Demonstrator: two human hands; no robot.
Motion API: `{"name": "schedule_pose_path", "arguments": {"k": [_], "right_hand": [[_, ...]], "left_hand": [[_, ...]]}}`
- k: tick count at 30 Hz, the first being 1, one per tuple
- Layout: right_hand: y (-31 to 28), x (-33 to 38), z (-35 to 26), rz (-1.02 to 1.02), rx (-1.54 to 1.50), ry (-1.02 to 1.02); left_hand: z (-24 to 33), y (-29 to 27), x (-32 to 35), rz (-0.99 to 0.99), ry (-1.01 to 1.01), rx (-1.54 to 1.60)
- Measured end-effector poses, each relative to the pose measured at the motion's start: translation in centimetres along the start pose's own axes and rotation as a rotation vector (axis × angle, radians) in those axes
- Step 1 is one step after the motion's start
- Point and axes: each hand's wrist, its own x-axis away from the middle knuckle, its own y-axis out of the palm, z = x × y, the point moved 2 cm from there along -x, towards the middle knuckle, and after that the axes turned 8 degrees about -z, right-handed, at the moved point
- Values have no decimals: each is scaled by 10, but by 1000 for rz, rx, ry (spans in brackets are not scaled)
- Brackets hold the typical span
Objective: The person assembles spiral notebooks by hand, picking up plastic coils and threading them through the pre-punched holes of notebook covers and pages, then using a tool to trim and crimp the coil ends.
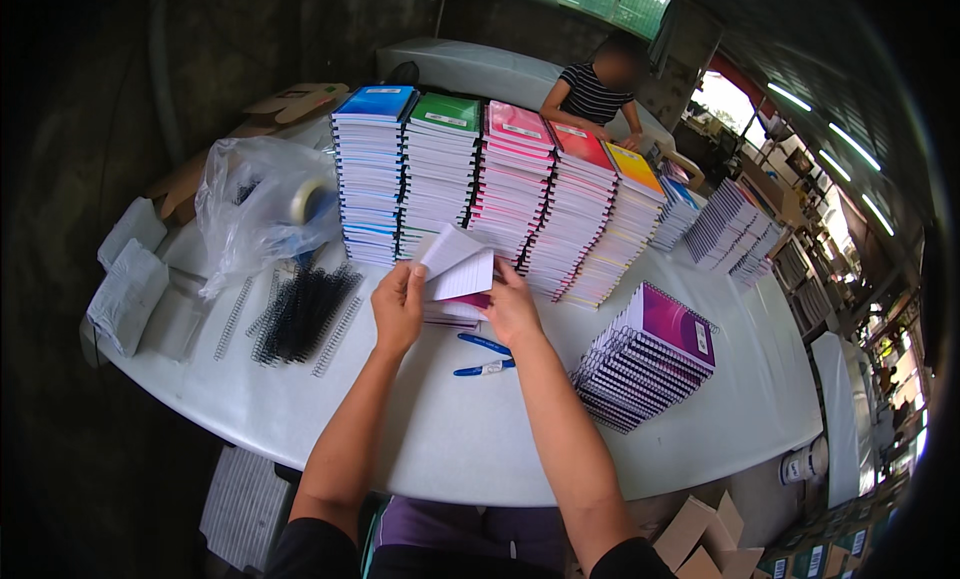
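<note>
At centre, above the near half of the white table (440, 449), lined sheets (468, 279) held up in front of the person, folded leaf on top; that's the clock centre. Left hand (398, 307) at 8 o'clock, nearly closed, thumb and fingers pinching the left edge of the sheets. Right hand (514, 309) at 4 o'clock, half-curled, touching the right edge; can't tell how firm its grip is. Purple cover (476, 301) peeks out just under the sheets, mostly hidden. Two blue pens between 5 and 6 o'clock, flat on table: dark one (484, 343), other with pale label (485, 368). Stack of purple spiral notebooks (645, 359) at 4 o'clock. Tall notebook stacks from 11 round to 2 o'clock, side by side: blue (368, 179), green (440, 169), pink (515, 179), red (572, 209), yellow (625, 224). Black spiral coils (300, 314) heaped between 8 and 9. Clear plastic bag (235, 214) at 10, tape roll (303, 201) by it. White packets (130, 289) at 9, table edge. Co-worker (595, 94) at 1 o'clock, striped shirt, beyond the stacks. Open cardboard box (705, 539) low between 4 and 5.
</note>
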Motion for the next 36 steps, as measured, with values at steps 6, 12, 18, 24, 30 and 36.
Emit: {"name": "schedule_pose_path", "arguments": {"k": [6,12,18,24,30,36], "right_hand": [[16,2,-12,446,1219,-472],[11,-6,-31,76,208,175],[9,46,-37,-111,570,-156],[-42,182,-14,-201,628,-220],[-84,223,24,-171,660,-113],[-105,222,22,-223,679,-221]], "left_hand": [[9,-3,2,-134,135,-280],[25,-5,3,-259,359,-365],[51,-21,1,62,355,-375],[105,-16,103,-411,-301,462],[92,9,172,-643,-490,453],[93,33,186,-608,-376,489]]}}
